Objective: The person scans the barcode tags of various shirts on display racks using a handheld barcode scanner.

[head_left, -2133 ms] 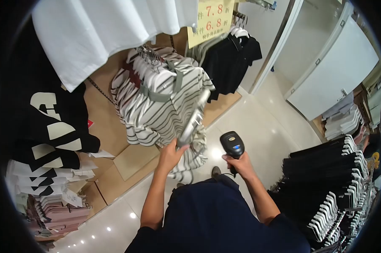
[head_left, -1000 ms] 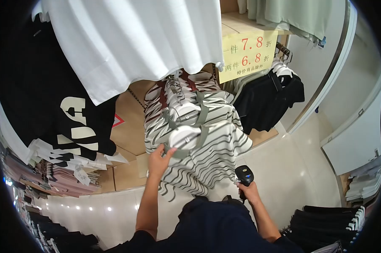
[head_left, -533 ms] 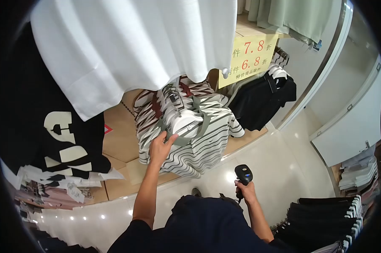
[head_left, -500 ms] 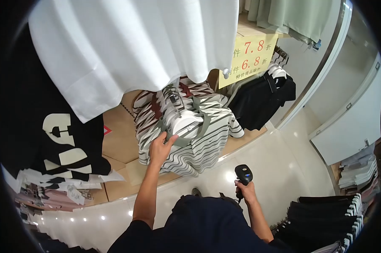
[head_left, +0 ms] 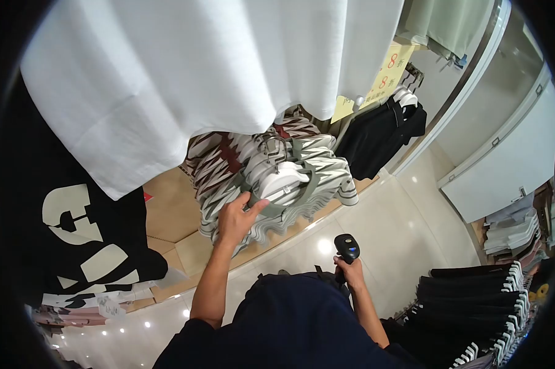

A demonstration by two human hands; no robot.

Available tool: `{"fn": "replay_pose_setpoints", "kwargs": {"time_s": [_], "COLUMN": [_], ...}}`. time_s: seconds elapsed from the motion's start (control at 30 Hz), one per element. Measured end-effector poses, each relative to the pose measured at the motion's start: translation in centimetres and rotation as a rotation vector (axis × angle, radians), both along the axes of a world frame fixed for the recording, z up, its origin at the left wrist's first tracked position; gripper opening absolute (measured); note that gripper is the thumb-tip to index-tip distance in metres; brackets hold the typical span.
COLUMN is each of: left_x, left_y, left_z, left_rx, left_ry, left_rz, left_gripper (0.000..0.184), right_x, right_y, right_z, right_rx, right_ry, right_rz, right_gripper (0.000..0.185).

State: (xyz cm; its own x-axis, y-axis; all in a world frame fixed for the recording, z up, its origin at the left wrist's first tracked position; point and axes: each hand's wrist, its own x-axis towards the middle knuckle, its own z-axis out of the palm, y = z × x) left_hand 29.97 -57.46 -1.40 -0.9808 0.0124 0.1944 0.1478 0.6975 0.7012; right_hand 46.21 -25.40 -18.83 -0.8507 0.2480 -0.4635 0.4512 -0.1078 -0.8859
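My left hand is at the grey-green collar of the front striped T-shirt, fingertips and thumb closed on the neckband. That shirt hangs from a white hanger, with several more striped shirts packed behind it, some with dark red patterns. Low on the right, my right hand grips a black barcode scanner by its handle, its head tilted up over the floor.
A large white garment hangs overhead, covering part of the rack. Black shirts hang beyond a yellow price sign. A black printed garment is at left, dark clothes on white hangers at lower right. Glossy floor lies between.
The view has shifted closer, so the white garment covers more of the yellow sign. The front striped shirt's lower part now looks foreshortened. My left hand stays at the collar, my right keeps the scanner.
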Motion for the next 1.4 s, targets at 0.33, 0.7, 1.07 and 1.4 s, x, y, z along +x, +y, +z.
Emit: {"fn": "replay_pose_setpoints", "kwargs": {"time_s": [0.33, 0.7, 1.07, 1.4], "left_x": [-0.7, -1.1, -1.4, 1.7], "left_y": [-0.6, -2.1, -2.5, -0.7], "left_z": [-0.4, -1.5, -2.9, -0.9], "left_rx": [0.005, -0.031, -0.067, -0.240], "left_ry": [-0.031, 0.116, 0.123, 0.203], "left_rz": [-0.080, -0.234, -0.251, -0.015], "left_gripper": [0.054, 0.053, 0.059, 0.052], "right_x": [-1.6, -8.9, -21.5, -25.2], "right_y": [-1.6, 2.2, 0.3, -1.5], "right_z": [0.9, 11.0, 19.9, 14.2], "right_rx": [0.028, 0.621, 0.861, 0.590], "right_ry": [-0.007, 0.335, 0.691, 0.545], "right_rz": [0.033, 0.057, 0.344, 0.638], "right_gripper": [0.017, 0.023, 0.040, 0.036]}}
